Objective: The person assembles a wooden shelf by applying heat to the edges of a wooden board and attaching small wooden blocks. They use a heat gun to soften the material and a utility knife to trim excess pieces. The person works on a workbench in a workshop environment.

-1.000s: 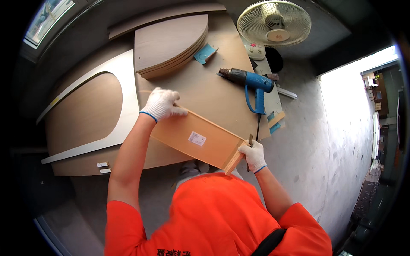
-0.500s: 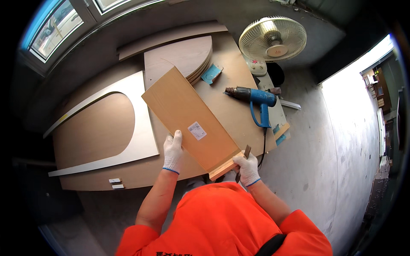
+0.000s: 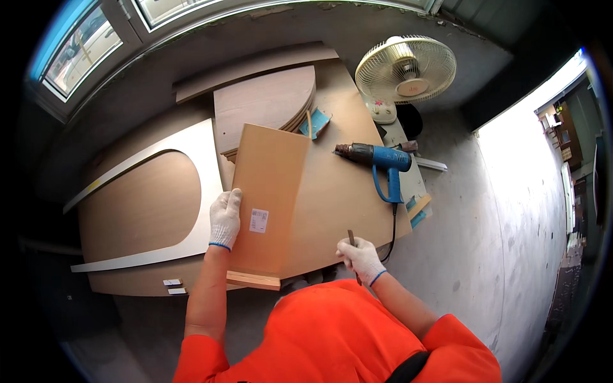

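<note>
- Left hand, left of centre: fingers gripping the long edge of a tan board
- Board, around the frame's centre: tilted slightly, a white label on its face, a wooden strip along its lower end
- Right hand, lower right of centre: fingers closed around a thin dark tool, apart from the board
- Blue heat gun, right of centre: on the counter
- White cut-out panel: left of the frame

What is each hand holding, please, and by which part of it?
The left hand holds the orange-brown board by its left edge; the right hand grips a thin, dark tool around its middle.
</note>
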Available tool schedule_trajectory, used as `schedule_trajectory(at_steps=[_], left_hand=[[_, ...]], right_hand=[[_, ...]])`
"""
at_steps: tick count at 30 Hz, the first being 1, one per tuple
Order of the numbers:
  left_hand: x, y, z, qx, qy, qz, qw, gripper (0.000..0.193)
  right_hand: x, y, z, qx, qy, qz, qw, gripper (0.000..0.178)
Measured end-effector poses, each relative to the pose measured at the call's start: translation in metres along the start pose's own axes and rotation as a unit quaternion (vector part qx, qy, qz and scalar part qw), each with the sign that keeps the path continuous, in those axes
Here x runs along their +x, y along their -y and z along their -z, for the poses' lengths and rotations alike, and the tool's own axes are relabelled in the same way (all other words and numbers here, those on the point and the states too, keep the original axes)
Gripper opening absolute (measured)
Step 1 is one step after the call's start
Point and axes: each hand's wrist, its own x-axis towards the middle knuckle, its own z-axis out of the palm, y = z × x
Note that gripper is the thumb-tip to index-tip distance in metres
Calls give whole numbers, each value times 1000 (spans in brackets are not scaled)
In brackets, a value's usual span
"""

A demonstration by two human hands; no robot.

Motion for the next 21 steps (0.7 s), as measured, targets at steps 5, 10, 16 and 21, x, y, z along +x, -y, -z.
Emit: schedule_trajectory(at_steps=[5, 10, 16, 21], left_hand=[[-9, 13, -2, 135, 87, -69, 985, 41], [-11, 22, -20, 136, 199, -20, 970, 39], [-18, 50, -59, 79, 313, 155, 934, 47], [-30, 54, -81, 179, 345, 106, 915, 57]], right_hand=[[12, 34, 5, 74, -29, 52, 995, 25], [20, 69, 4, 143, -13, 108, 984, 28], [10, 67, 3, 110, -90, 43, 989, 30], [1, 57, 13, 137, -140, -13, 980, 28]])
